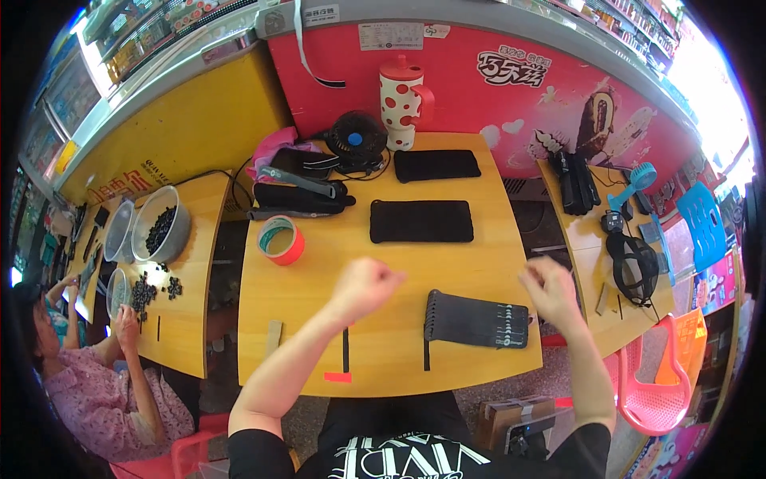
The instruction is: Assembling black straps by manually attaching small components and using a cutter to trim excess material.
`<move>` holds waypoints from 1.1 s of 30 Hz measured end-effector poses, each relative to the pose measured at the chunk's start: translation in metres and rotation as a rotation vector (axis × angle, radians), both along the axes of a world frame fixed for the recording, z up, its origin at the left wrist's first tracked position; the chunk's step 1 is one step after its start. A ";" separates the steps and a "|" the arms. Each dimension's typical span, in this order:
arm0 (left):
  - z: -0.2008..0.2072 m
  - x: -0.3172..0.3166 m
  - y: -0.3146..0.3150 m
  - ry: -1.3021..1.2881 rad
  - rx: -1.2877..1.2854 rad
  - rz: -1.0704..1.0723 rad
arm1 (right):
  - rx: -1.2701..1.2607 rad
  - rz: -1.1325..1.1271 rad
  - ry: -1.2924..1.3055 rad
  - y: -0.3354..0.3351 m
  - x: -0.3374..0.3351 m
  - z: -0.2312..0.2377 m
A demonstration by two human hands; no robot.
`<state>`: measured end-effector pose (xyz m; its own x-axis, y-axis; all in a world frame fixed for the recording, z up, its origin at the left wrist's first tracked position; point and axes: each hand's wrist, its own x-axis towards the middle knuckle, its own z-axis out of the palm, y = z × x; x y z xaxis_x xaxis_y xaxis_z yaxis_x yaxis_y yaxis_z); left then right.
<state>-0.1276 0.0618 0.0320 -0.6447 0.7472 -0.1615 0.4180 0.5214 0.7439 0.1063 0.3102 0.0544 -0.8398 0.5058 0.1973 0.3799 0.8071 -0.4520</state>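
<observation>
My left hand (pixel 369 286) is over the middle of the table, its fingers curled closed. To the right, my right hand (pixel 550 289) is also closed, beside the upper right corner of a dark grey flat pouch (pixel 477 321). Anything inside either hand is hidden. The pouch lies flat, with a ribbed left edge and small pale markings near its right end. A thin black strip (pixel 426 356) shows at its lower left. Farther back lie two flat black pouches, one nearer (pixel 421 221) and one farther (pixel 437 165).
The table (pixel 319 303) bears an orange-red tape roll (pixel 281 239), black cases (pixel 299 197), a fan (pixel 357 144), a dotted tumbler (pixel 400 108) and another black strip (pixel 345 350). A person (pixel 104 383) sits at the left table, handling small black pieces near bowls (pixel 180 227).
</observation>
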 end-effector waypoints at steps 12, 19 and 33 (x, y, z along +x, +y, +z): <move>-0.019 0.082 0.024 -0.052 0.167 -0.028 | -0.077 -0.108 0.096 -0.045 0.044 -0.045; -0.026 0.086 0.014 -0.060 0.472 -0.119 | -0.460 -0.141 0.257 -0.029 0.056 -0.067; -0.010 0.021 0.039 -0.582 0.731 0.019 | -1.186 -0.101 0.635 -0.030 0.007 -0.015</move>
